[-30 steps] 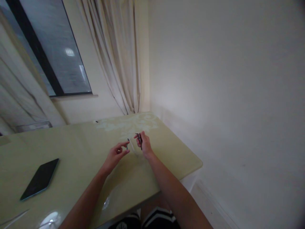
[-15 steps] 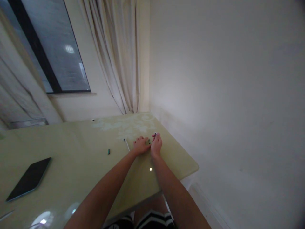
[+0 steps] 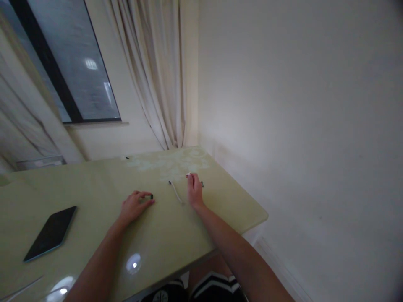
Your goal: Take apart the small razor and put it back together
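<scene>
My left hand (image 3: 135, 205) rests low over the table, thumb and index finger closed around a small dark green block (image 3: 151, 196). Farther right, my right hand (image 3: 194, 188) is closed in a pinch on a small white piece (image 3: 188, 174) with a dark end; its exact kind is too small to make out. Between the hands lies a short white cable (image 3: 176, 193) with a dark tip. Just right of my right hand's knuckles, another small dark piece (image 3: 202, 184) shows on the table, partly hidden.
A black tablet (image 3: 52, 233) lies at the left on the pale green table (image 3: 170, 235). At the far edge sits a tiny dark object (image 3: 127, 157). A thin stick-like item (image 3: 27, 287) is at the lower left. A wall (image 3: 283, 147) borders the table's right side.
My left hand has left its place beside my right hand and moved left to the dark green block, which stays where it was. My right hand has shifted slightly left, keeping the white piece.
</scene>
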Available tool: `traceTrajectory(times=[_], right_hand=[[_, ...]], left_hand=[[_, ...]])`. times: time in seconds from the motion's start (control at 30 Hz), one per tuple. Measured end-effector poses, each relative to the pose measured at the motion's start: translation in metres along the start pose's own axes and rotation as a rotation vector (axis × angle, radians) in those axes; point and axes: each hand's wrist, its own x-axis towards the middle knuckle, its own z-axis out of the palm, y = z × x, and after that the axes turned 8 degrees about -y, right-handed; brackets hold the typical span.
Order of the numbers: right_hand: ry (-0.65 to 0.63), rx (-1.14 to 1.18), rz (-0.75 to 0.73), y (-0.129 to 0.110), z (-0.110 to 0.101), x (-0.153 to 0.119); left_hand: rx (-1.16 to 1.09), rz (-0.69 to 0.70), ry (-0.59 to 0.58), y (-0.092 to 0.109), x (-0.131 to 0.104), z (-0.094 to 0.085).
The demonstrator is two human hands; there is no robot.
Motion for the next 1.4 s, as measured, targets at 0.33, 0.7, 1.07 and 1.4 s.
traceTrajectory(times=[0.33,0.7,1.07,1.4], right_hand=[[-0.35,0.229,0.043,-0.003,0.017,-0.023],[-0.582,0.707,0.267,-0.017,0.002,-0.029],[-0.508,0.642,0.255,-0.011,0.002,-0.026],[-0.389,0.031,-0.201,-0.016,0.002,-0.036]], left_hand=[[-0.247,0.491,0.436,0.067,-0.022,0.013],[-0.386,0.685,0.456,0.096,-0.035,0.027],[-0.569,0.614,0.341,0.104,-0.04,0.02],[-1.161,0.108,-0.222,0.101,-0.036,0.015]])
